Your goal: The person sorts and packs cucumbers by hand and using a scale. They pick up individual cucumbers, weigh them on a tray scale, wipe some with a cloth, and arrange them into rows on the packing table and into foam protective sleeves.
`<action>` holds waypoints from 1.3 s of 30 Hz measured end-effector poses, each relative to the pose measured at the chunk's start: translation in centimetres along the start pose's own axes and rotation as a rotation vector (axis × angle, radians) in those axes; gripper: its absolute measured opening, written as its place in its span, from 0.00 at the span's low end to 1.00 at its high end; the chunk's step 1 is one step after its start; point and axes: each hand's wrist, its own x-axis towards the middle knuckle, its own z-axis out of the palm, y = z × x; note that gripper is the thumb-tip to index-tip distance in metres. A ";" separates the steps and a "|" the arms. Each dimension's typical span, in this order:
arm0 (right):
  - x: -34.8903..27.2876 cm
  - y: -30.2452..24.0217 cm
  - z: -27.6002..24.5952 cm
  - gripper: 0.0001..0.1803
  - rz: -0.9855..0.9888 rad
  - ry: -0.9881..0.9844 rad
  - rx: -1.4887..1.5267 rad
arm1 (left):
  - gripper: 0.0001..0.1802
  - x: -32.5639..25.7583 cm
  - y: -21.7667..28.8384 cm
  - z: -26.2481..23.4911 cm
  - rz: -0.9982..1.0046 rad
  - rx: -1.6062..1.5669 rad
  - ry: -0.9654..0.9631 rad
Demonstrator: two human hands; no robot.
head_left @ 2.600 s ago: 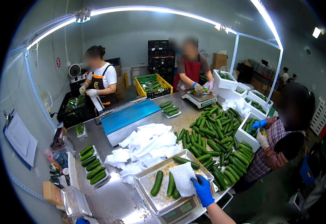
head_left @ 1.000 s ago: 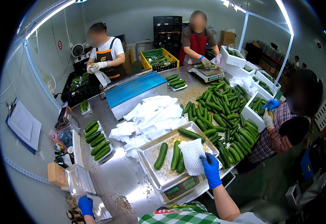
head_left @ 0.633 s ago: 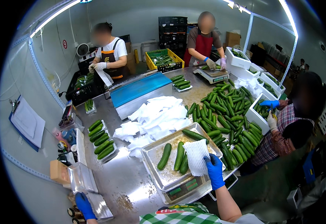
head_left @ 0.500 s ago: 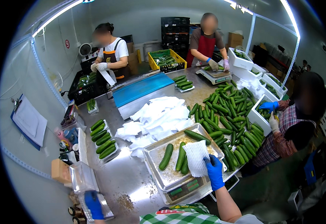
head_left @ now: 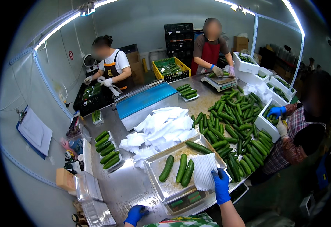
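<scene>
My right hand (head_left: 221, 186), in a blue glove, pinches the edge of a white foam net sleeve (head_left: 203, 171). The sleeve hangs over the right part of a metal tray (head_left: 154, 176). Beside it in the tray lie a cucumber (head_left: 187, 173) and two others to its left; one more cucumber (head_left: 198, 147) lies at the tray's far side. My left hand (head_left: 136, 215), also blue-gloved, is low over the steel table near its front edge. Its fingers look apart, and I see nothing in them.
A heap of cucumbers (head_left: 235, 125) lies right of the tray, white foam sleeves (head_left: 165, 126) behind it. Packed cucumbers (head_left: 108, 149) and clear plastic trays (head_left: 88, 187) are at left. Three co-workers stand around the table, one at a scale (head_left: 219, 83).
My left hand has moved right, from the clear plastic trays to the table's front edge. My right hand and the foam sleeve have shifted slightly, uncovering more of the cucumber beside it.
</scene>
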 end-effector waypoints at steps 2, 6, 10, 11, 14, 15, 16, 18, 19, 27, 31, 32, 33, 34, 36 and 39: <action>-0.1 0.2 0.0 0.12 0.089 0.012 0.096 | 0.16 1.1 4.3 -2.2 -0.044 -0.254 0.164; -1.6 0.4 3.5 0.17 0.161 -0.101 0.112 | 0.19 1.9 11.5 -7.0 -0.039 -0.826 0.306; -2.6 -1.9 6.3 0.17 0.158 -0.526 0.046 | 0.24 2.3 21.9 -11.0 0.123 -1.192 0.260; -2.6 -2.9 6.8 0.15 0.134 -0.594 -0.002 | 0.24 2.4 21.5 -10.3 0.092 -1.174 0.247; -2.1 -3.4 7.3 0.17 0.068 -0.715 -0.048 | 0.20 2.6 21.2 -8.5 -0.112 -1.084 0.249; -2.0 -2.4 7.2 0.17 0.075 -0.748 -0.012 | 0.19 3.0 21.4 -8.4 -0.150 -1.063 0.304; -1.5 -2.5 7.1 0.17 0.080 -0.776 -0.064 | 0.18 3.0 21.6 -8.0 -0.197 -1.046 0.357; -0.3 -3.0 6.3 0.15 0.016 -0.738 -0.018 | 0.13 3.7 22.1 -7.1 -0.232 -1.106 0.486; 0.4 -3.8 5.8 0.14 -0.019 -0.716 0.002 | 0.14 4.2 22.8 -7.2 -0.236 -1.103 0.468; 4.5 -0.9 4.6 0.17 -0.211 -0.704 -0.094 | 0.21 7.6 28.2 -6.9 -0.211 -1.044 0.263; 5.6 -0.2 4.9 0.18 -0.232 -0.759 -0.083 | 0.15 8.9 28.3 -6.4 -0.282 -0.967 0.432; 6.0 -0.5 4.8 0.18 -0.203 -0.768 -0.061 | 0.14 9.2 29.1 -6.9 -0.287 -1.026 0.498; 6.3 -1.0 4.7 0.18 -0.173 -0.777 -0.039 | 0.14 9.3 29.7 -7.7 -0.319 -1.007 0.528; 6.6 -1.6 4.5 0.18 -0.142 -0.785 -0.020 | 0.14 9.3 30.1 -8.6 -0.352 -0.991 0.556; 6.9 -2.6 4.1 0.17 -0.084 -0.895 -0.104 | 0.12 9.2 29.4 -8.8 -0.327 -0.964 0.664; 6.5 -2.9 4.0 0.16 -0.022 -1.033 -0.012 | 0.13 8.4 28.1 -9.3 -0.299 -0.990 0.681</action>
